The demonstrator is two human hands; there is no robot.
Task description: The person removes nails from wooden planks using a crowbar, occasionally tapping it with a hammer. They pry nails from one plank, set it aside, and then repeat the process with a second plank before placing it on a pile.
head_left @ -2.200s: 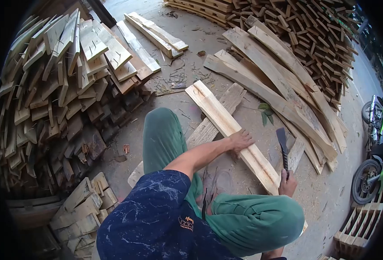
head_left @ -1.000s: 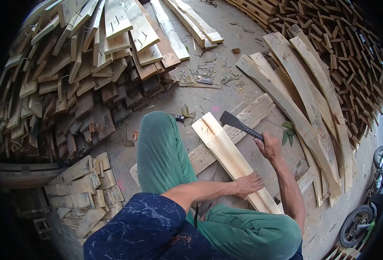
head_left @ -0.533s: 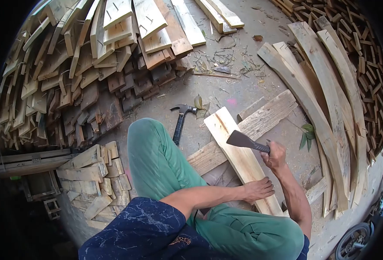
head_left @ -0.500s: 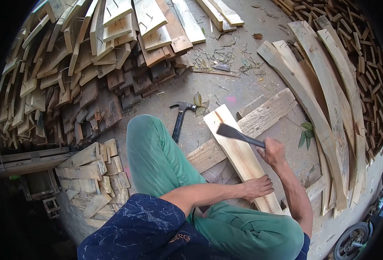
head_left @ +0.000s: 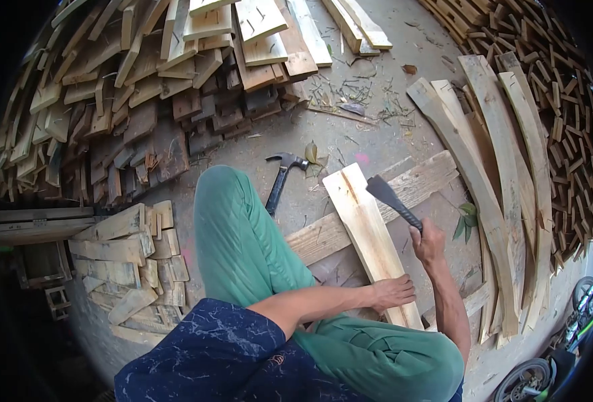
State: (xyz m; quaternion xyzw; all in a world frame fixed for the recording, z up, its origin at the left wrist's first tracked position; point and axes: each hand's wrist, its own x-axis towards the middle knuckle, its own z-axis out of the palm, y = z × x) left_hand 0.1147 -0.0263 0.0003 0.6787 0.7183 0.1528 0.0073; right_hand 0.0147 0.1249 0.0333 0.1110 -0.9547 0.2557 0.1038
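A pale board [head_left: 373, 238] lies slantwise across a rougher plank [head_left: 320, 238] on the floor. My left hand [head_left: 393, 293] rests over the near part of the pale board, gripping it with its fingers across the surface. Closed around the handle of a dark flat-bladed tool [head_left: 393, 201] is my right hand [head_left: 430, 242], to the right of the board. The tool's wide end is raised beside the board's far part. Near my knee lies a claw hammer [head_left: 281, 181] with a black handle.
Stacked boards with nails [head_left: 142, 87] rise at the upper left. Long planks [head_left: 504, 167] lie at the right, before another wood stack [head_left: 571, 134]. Short wood pieces [head_left: 112, 248] lie lower left; a motorcycle wheel [head_left: 524, 380] stands lower right.
My right hand has moved the flat-bladed tool off the board's top to its right side, with the blade tilted more upward. The view has shifted slightly; my left hand remains on the board.
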